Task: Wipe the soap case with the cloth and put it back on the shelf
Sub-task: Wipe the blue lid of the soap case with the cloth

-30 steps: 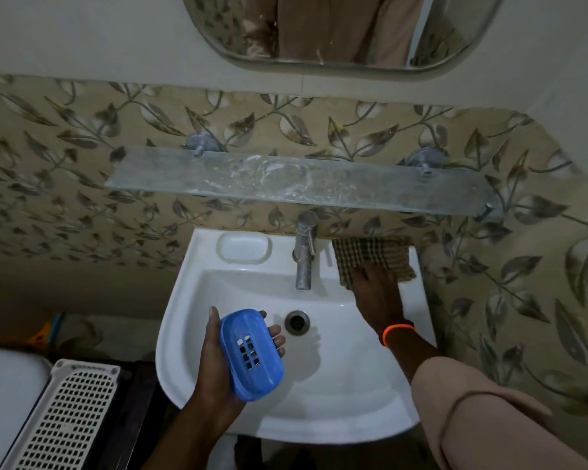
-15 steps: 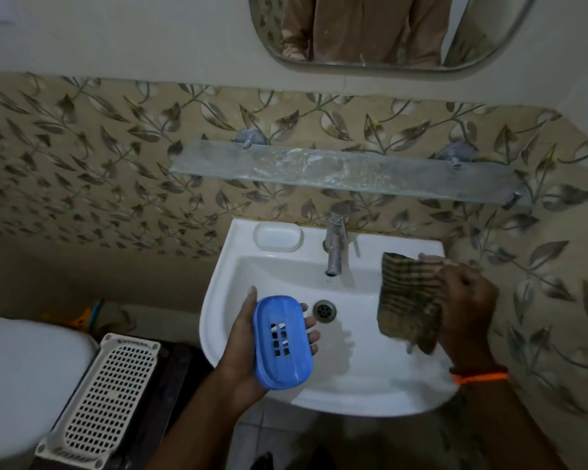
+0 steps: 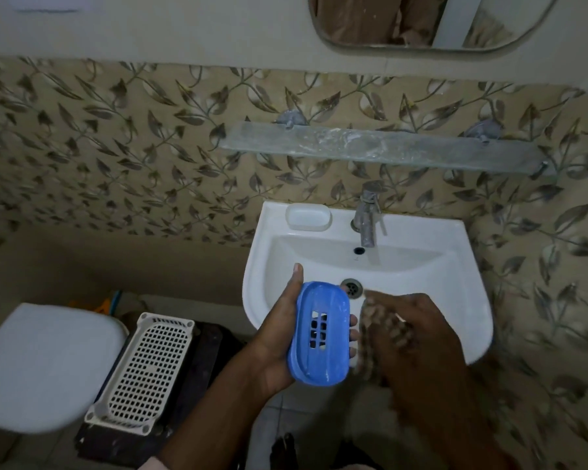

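Observation:
My left hand (image 3: 279, 337) holds a blue oval soap case (image 3: 319, 332) with a slotted middle, over the front left rim of the white sink (image 3: 455, 266). My right hand (image 3: 418, 337), blurred by motion, grips a brown checked cloth (image 3: 375, 320) just to the right of the case, close to my left fingertips. The glass shelf (image 3: 381, 145) is on the wall above the tap, bare and smeared with white residue.
A metal tap (image 3: 367, 218) stands at the back of the sink, with a moulded soap recess (image 3: 308, 217) to its left. A white toilet lid (image 3: 45, 368) and a perforated white plastic tray (image 3: 143, 371) lie at lower left. A mirror (image 3: 421, 22) hangs above.
My right hand lifted the cloth off the sink's back right rim and brought it left, down beside the soap case. The left hand kept hold of the case.

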